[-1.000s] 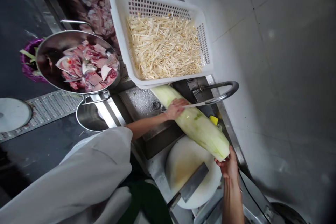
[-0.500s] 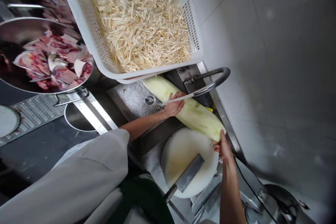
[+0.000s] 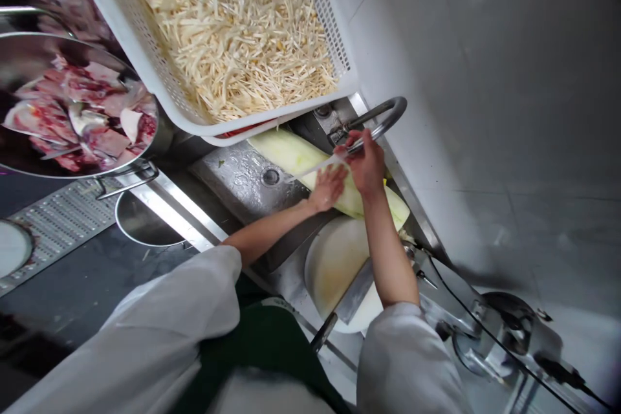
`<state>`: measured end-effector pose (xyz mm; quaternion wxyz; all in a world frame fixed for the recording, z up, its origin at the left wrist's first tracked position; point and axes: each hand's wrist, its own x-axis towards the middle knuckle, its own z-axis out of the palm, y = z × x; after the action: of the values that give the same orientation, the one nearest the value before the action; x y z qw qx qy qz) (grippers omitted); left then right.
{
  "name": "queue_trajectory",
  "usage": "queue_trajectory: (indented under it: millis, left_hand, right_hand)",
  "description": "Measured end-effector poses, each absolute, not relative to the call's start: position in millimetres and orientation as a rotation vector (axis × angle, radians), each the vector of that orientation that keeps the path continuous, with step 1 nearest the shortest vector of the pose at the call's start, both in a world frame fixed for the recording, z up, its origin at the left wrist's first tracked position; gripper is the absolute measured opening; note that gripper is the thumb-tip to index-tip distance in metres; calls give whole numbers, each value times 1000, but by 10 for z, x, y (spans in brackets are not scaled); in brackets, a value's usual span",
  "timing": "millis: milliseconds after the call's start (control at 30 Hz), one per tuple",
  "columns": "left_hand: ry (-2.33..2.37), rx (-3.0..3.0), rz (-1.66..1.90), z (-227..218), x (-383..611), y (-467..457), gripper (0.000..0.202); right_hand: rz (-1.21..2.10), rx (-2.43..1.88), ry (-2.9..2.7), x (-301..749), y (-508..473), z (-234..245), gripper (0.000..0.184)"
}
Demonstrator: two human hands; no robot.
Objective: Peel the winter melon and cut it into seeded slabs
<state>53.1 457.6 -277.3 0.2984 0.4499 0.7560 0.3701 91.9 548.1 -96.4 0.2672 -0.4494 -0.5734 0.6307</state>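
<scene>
A long, pale green peeled melon (image 3: 291, 152) lies slanted over the steel sink (image 3: 237, 174), its near end on the round white cutting board (image 3: 334, 259). My left hand (image 3: 327, 187) rests flat on the melon's middle, fingers stretched out. My right hand (image 3: 366, 158) is up at the curved steel faucet (image 3: 388, 110), with its fingers curled round the end of the spout. A thin stream of water (image 3: 315, 168) runs from there onto the melon by my left hand.
A white plastic basket (image 3: 194, 123) of pale shredded strips hangs over the sink's far side. A steel pot (image 3: 160, 136) of raw meat pieces stands at the left. A cleaver (image 3: 354, 294) lies on the board. A metal machine (image 3: 504, 336) with a cable stands at lower right by the tiled wall.
My right hand let go of the melon's near end and rose to the faucet spout. My left hand stayed on the melon. The view tipped closer to the sink.
</scene>
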Motion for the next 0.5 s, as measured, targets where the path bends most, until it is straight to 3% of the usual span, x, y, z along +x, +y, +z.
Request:
queue_trajectory:
  millis: [67, 200, 400, 500]
  left_hand:
    - [1791, 1546, 1021, -2614, 989, 4513, 46]
    - [1359, 2055, 1116, -2556, 1273, 4470, 55]
    - [1777, 1740, 1133, -2497, 1189, 4955, 61]
    - [1571, 1841, 1172, -2322, 1455, 5063, 55]
  right_hand:
    - [1708, -1195, -1548, 749, 5495, -1066, 32]
    - [1541, -1404, -1670, 1363, 5809, -998, 41]
    - [1483, -1468, -1993, 1945, 6296, -824, 32]
    - [1454, -1488, -2020, 1867, 6293, -921, 34]
